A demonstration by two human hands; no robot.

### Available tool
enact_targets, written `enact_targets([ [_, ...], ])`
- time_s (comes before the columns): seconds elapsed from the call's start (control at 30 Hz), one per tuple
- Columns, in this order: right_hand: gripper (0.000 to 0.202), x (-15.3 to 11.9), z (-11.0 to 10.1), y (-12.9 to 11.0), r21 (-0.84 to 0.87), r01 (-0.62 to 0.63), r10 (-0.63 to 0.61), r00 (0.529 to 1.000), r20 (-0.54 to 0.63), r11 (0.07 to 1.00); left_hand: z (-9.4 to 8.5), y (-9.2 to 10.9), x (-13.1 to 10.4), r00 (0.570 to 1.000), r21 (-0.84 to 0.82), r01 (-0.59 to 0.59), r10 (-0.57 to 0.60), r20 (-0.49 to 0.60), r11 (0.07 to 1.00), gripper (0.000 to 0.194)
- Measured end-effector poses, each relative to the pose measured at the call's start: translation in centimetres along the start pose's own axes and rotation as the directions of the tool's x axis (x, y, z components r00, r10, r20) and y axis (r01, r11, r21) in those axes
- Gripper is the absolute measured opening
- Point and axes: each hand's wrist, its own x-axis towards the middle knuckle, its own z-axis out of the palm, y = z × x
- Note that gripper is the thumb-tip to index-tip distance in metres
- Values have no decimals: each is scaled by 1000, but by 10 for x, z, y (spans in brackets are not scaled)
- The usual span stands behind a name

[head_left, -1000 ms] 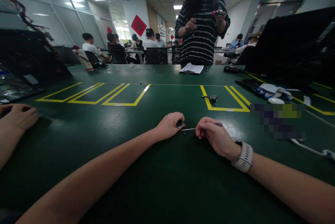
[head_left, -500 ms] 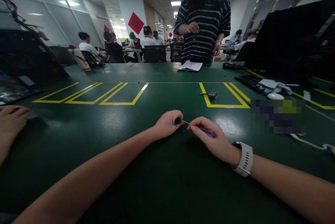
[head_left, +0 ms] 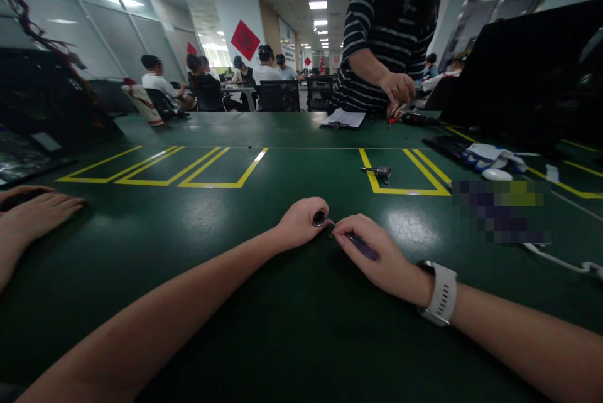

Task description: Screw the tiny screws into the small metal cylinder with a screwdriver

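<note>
My left hand (head_left: 303,222) is wrapped round a small hollow metal cylinder (head_left: 319,218), its dark round opening turned towards me. Between the fingers of my right hand (head_left: 370,246) is a thin screwdriver (head_left: 363,247) with a purple see-through handle. Its shaft reaches to the rim of the cylinder; I cannot tell whether the tip is inside or just against it. A tiny nut-like part (head_left: 330,236) lies on the green table below the shaft. Further off, a dark metal part with a thin shaft (head_left: 382,172) rests across a yellow tape line.
Another person's hand (head_left: 42,214) rests on the table at the left. Opposite, a person in a striped top (head_left: 386,32) leans over the table beside a clipboard (head_left: 345,118). To the right lie gloves (head_left: 492,156), a white mouse (head_left: 496,174) and a white cable (head_left: 560,258).
My right hand and the screwdriver have shifted slightly left and down. The person opposite has leaned right and lowered their hands to the table. The hand at the left has moved further into view.
</note>
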Motion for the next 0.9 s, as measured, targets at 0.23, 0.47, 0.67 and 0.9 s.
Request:
enact_targets([
  [0.23,11,-1,2,1,-83,92,-89,995,33,992,-1,3,1,999,-19,-24,24,21,1000,11],
  [0.47,9,-2,2,0,-96,75,-74,997,12,993,-2,4,1,999,4,-25,25,40,1000,10],
  [0.67,9,-1,0,1,23,-32,33,999,-28,999,-1,3,0,999,7,-26,26,36,1000,10],
  [0.9,9,-2,3,2,45,-90,92,994,-56,995,-2,3,0,998,15,-21,20,58,1000,10],
])
